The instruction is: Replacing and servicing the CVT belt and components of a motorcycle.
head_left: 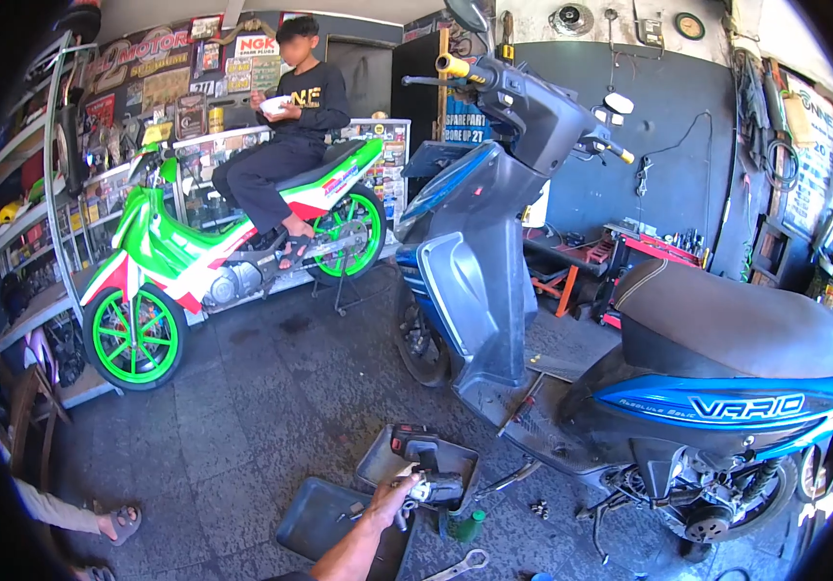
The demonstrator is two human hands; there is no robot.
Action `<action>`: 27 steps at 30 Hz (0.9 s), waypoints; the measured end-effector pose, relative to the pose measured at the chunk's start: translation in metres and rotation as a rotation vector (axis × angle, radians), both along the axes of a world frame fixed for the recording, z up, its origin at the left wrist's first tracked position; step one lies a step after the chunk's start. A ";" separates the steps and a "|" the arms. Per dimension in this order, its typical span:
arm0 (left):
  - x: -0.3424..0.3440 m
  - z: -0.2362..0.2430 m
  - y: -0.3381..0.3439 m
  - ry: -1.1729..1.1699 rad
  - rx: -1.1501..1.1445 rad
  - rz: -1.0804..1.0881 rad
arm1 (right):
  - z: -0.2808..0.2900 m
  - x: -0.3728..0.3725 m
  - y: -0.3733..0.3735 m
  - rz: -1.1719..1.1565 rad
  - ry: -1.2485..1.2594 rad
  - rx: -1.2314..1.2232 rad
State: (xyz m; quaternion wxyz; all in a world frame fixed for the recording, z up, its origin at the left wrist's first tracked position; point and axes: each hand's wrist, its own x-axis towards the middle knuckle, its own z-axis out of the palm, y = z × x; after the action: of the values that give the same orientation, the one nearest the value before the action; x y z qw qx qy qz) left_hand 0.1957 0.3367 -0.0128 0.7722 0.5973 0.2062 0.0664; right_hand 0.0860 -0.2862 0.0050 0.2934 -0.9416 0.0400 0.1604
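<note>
My left hand (pixel 394 496) reaches in from the lower edge, its fingers closed at the silver nose of a black cordless impact wrench (pixel 443 484). The wrench's red-and-black battery (pixel 411 438) points away from me, over a grey tray (pixel 468 455). A small metal piece shows just below my fingers; I cannot make out its kind. Under my forearm is a second dark tray (pixel 305 518) with a few small parts in it. Close by on the right stands a green container (pixel 471 528). My right hand is out of view.
A blue-and-black scooter (pixel 571 407) stands at the right, its lower engine side exposed. A spanner (pixel 460 565) and small metal parts (pixel 539 508) lie on the floor. A person (pixel 295 107) holding a bowl sits on a green motorbike (pixel 232 242). Another person's sandalled foot (pixel 121 523) shows left.
</note>
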 end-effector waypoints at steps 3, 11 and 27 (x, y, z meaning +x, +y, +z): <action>-0.016 0.012 0.009 -0.038 0.036 -0.102 | -0.032 0.085 0.083 0.209 -0.334 0.218; -0.070 0.082 -0.021 -0.283 0.022 -0.353 | 0.084 0.154 0.315 0.113 0.361 1.236; 0.024 0.157 -0.172 -0.438 0.175 -1.076 | 0.107 0.046 0.259 -0.341 -0.420 1.888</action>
State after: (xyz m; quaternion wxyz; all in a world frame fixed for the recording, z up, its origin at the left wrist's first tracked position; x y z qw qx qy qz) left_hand 0.2198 0.1644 0.1439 0.6697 0.6520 -0.2965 -0.1961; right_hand 0.1322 -0.0268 0.1117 0.9460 -0.3112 -0.0220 -0.0886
